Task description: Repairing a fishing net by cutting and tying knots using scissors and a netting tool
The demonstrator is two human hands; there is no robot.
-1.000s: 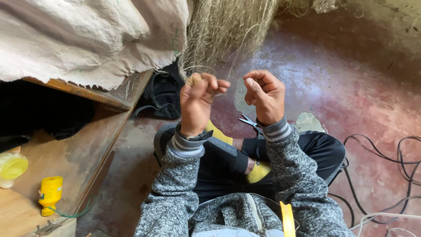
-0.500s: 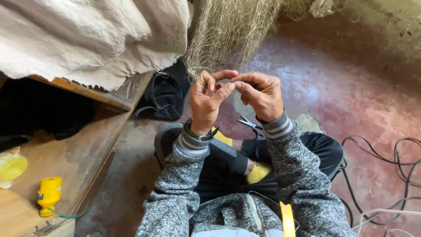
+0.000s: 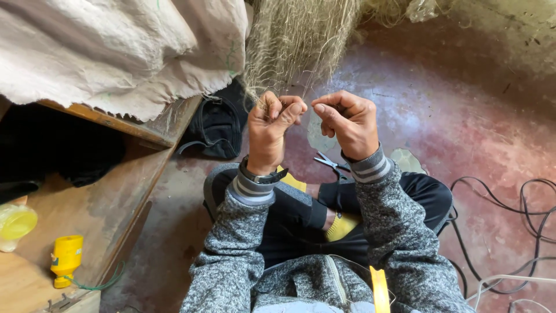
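A fine pale fishing net (image 3: 301,40) hangs from above in front of me. My left hand (image 3: 272,130) pinches strands at the net's lower edge, a dark watch on its wrist. Close beside it, my right hand (image 3: 347,122) pinches a thin thread of the same net between thumb and forefinger. The two hands are almost touching at their fingertips. I sit cross-legged in a grey sweater and dark trousers. A pair of scissors (image 3: 330,164) lies on the floor under my hands. A yellow netting needle (image 3: 379,288) rests in my lap.
A wooden shelf (image 3: 110,203) at left holds a yellow spool (image 3: 66,259) and a yellow-lidded tub (image 3: 14,226). White sacking (image 3: 116,52) drapes over it. A black bag (image 3: 217,124) lies on the red floor; black and white cables (image 3: 509,232) at right.
My hands came together from a spread position and now pinch the net strands side by side, slightly lower in view.
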